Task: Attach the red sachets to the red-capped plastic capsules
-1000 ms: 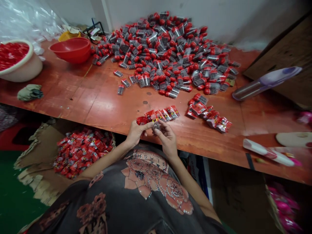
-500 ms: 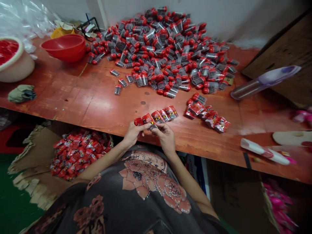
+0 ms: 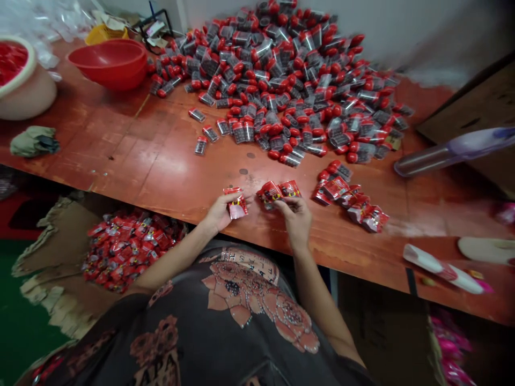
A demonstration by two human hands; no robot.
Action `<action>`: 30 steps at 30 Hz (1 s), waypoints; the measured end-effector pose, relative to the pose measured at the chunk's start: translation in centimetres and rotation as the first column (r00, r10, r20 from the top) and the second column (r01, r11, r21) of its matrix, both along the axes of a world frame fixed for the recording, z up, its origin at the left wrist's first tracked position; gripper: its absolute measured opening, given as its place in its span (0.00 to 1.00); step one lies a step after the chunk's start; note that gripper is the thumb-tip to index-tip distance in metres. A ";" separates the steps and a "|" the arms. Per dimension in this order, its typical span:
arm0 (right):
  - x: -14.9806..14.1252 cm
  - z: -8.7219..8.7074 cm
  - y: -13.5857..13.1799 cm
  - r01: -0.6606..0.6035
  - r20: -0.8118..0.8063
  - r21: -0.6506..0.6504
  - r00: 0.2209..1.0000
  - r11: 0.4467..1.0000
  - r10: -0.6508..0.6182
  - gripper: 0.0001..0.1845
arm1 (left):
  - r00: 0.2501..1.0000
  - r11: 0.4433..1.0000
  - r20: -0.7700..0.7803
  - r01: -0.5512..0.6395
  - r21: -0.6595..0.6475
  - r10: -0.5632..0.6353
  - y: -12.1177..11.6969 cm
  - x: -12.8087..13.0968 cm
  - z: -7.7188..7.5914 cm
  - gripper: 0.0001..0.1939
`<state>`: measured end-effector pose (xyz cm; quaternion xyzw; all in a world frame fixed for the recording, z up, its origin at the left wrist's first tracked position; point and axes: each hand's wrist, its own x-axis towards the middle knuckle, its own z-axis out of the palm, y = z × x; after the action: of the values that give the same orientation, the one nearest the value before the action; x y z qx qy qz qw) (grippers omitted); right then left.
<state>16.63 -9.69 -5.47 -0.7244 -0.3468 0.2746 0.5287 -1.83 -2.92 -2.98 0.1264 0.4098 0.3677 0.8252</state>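
Observation:
My left hand [image 3: 219, 213] is closed on a small red printed packet [image 3: 238, 208] with a pale lower part, just above the table's front edge. Across a short gap, my right hand [image 3: 296, 215] pinches the lower edge of another red packet [image 3: 269, 191]. One more packet [image 3: 289, 188] lies right beside it, behind my right fingers; whether the two are joined I cannot tell. Farther right on the table is a loose cluster of similar packets [image 3: 354, 199]. Behind them spreads a big heap of small clear tubes with red caps [image 3: 277, 86] and dark contents.
A red bowl [image 3: 108, 61] and a white tub [image 3: 30, 96] of red pieces stand at left, near a crumpled cloth [image 3: 34, 142]. Below the table, a torn carton [image 3: 60, 252] holds many red packets [image 3: 129, 249]. A purple-topped clear bottle [image 3: 426, 158] lies at right.
My hands have moved apart, the left keeping one packet and the right shifting rightward to other packets. The row of packets in front of me is shorter. The view has shifted slightly.

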 end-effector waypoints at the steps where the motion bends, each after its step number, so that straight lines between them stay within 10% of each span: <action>1: 0.2 0.2 0.1 0.018 0.134 -0.003 0.991 1.000 -0.017 0.17 | 1.000 1.000 0.009 -0.022 -0.018 0.022 0.3 -0.3 0.1 0.07; 5: -2.0 1.5 0.6 -0.162 0.402 0.023 0.905 0.986 0.139 0.19 | 0.998 0.998 0.002 -0.068 -0.008 0.068 0.8 -1.1 -0.1 0.10; 13: -8.0 1.0 5.0 -0.581 0.208 0.034 0.800 0.814 0.562 0.19 | 0.965 0.964 -0.086 -0.239 0.119 0.250 1.5 -2.9 -1.2 0.16; 20: -10.7 0.7 11.8 -0.817 0.334 -0.033 0.534 0.576 0.777 0.19 | 0.879 0.881 -0.127 -0.433 0.191 0.460 3.4 -7.3 -1.2 0.15; 25: -14.2 -1.1 20.1 -0.694 0.492 -0.104 0.587 0.713 0.643 0.21 | 0.824 0.827 -0.086 -0.553 0.097 0.561 5.0 -9.8 -1.1 0.09; 30: -16.7 -1.8 23.0 -0.682 0.653 -0.311 0.354 0.662 0.670 0.23 | 0.781 0.790 -0.119 -0.610 0.062 0.613 5.5 -10.8 -1.2 0.07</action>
<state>-0.08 13.34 -7.23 -0.5574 -0.7927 0.1557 0.1913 -12.64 2.56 -4.20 0.0192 0.4789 0.6101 0.6309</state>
